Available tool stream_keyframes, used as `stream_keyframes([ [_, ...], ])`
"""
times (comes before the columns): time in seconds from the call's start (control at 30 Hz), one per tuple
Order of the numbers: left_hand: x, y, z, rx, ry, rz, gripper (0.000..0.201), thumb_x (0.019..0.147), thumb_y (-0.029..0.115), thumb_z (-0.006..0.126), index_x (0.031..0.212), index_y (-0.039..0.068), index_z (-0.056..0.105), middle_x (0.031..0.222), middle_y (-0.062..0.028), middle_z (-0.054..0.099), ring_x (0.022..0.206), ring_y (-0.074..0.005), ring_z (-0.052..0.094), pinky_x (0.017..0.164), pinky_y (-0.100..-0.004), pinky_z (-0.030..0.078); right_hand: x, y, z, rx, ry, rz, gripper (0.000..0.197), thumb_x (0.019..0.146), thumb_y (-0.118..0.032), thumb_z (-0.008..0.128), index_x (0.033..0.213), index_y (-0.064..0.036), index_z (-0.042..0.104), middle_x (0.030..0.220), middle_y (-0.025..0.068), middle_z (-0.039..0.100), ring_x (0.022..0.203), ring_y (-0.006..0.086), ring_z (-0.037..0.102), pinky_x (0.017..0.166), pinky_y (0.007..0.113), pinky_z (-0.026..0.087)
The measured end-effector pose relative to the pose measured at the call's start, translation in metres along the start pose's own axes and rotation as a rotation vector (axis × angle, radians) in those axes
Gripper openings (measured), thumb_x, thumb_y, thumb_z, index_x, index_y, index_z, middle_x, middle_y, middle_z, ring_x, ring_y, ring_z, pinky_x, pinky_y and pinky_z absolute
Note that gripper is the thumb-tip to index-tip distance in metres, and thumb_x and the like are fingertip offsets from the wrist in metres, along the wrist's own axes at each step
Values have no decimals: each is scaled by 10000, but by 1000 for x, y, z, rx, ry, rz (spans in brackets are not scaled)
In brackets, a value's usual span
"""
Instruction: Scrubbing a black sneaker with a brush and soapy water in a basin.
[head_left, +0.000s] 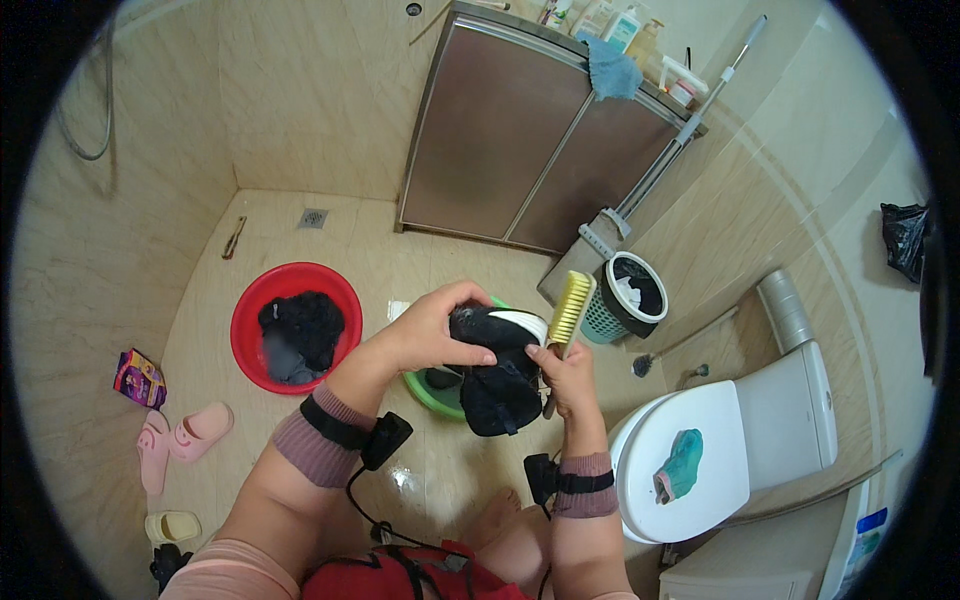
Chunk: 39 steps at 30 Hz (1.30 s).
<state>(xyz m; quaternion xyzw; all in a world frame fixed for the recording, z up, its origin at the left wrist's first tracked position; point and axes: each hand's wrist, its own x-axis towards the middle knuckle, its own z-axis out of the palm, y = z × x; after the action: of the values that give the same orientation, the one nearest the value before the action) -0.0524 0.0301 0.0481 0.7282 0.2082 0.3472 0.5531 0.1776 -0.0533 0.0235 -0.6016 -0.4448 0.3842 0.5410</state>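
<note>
My left hand (pixel 428 330) grips a black shoe (pixel 497 385) with a white sole edge, its thumb lying across the dark upper. In my right hand (pixel 568 378) is a scrubbing brush (pixel 571 305), held upright with its yellow bristles above my fingers. The right thumb rests against the shoe's edge by the white sole. Partly hidden beneath the shoe and my left hand, a green basin (pixel 423 397) stands on the floor with something dark in it. To its left, a red basin (pixel 352 345) holds dark wet cloth or clothing.
A toilet (pixel 720 500) with a teal cloth (pixel 681 466) on its lid stands at right. Beyond it are a waste basket (pixel 603 318) and a flat mop (pixel 655 185) leaning by the brown cabinet (pixel 490 125). Pink slippers (pixel 201 431) and a purple packet (pixel 139 379) lie left.
</note>
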Motion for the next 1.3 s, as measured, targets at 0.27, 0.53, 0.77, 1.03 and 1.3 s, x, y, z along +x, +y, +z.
stream_keyframes([
  [0.27,-4,-12,15,286,215,30,463,667,214,826,1066,31,679,1009,-160,678,930,-284,664,833,-338,512,7,19,12,-162,40,-81,210,802,-117,727,957,-6,640,731,-6,598,611,75,514,533,252,407],
  [0.53,0,-20,28,623,260,-61,370,681,199,793,1005,51,696,973,-149,687,905,-306,665,792,-351,523,-29,-11,57,-867,155,-261,401,920,-461,537,898,-65,599,656,193,618,620,371,627,568,467,477],
  [0.77,-1,-23,36,537,406,35,443,664,108,819,1074,18,676,1024,-165,677,932,-275,668,838,-328,513,-3,-4,21,-904,278,-129,515,952,-512,429,787,-82,660,674,207,627,666,413,620,611,503,478],
  [1.03,0,-17,39,437,391,-150,423,679,112,815,1067,12,678,1008,-157,681,923,-255,668,839,-320,511,-29,-15,57,-901,208,-243,528,976,-493,357,832,-93,672,715,217,638,695,434,623,648,531,477],
  [1.3,1,-33,44,420,389,-204,432,685,119,816,1078,10,675,1005,-151,688,926,-234,670,837,-316,515,-25,-15,62,-893,184,-345,524,978,-460,376,768,-82,672,688,210,642,641,407,631,599,502,494],
])
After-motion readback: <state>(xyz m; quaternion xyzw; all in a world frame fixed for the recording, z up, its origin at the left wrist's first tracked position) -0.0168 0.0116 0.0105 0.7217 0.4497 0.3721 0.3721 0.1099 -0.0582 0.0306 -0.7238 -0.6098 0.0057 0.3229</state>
